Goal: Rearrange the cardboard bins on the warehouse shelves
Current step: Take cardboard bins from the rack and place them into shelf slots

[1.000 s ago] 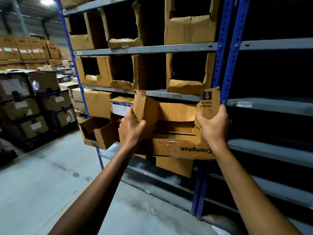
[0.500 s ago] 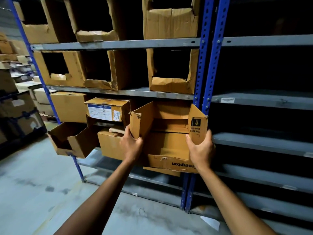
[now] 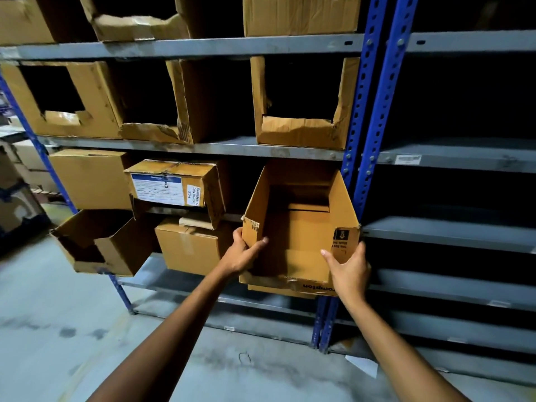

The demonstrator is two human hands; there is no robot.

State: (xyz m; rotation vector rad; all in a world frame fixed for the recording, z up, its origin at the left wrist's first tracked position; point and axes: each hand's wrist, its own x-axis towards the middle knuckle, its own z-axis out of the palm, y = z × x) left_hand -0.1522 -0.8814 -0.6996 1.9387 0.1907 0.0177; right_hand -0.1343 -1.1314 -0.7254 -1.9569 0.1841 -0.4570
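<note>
An open brown cardboard bin point(image 3: 301, 227) with upside-down "Crompton" print on its front sits at the right end of the lower shelf, beside the blue upright point(image 3: 368, 158). My left hand point(image 3: 242, 253) grips the bin's left front corner, thumb inside the wall. My right hand point(image 3: 349, 269) holds the right front corner, thumb inside, fingers around the outside. The bin is empty and tilts its front edge out over the shelf lip.
Cut-front cardboard bins point(image 3: 301, 129) line the shelf above. To the left are a labelled box point(image 3: 174, 187), a closed carton point(image 3: 191, 245) and an open bin point(image 3: 101, 245) hanging off the shelf edge. Grey shelves point(image 3: 452, 230) of the right bay show nothing on them. Concrete floor below.
The bin has gone deeper into the shelf slot and sits lower and straighter. Both hands stayed on its front corners, and my view has swung right and closer.
</note>
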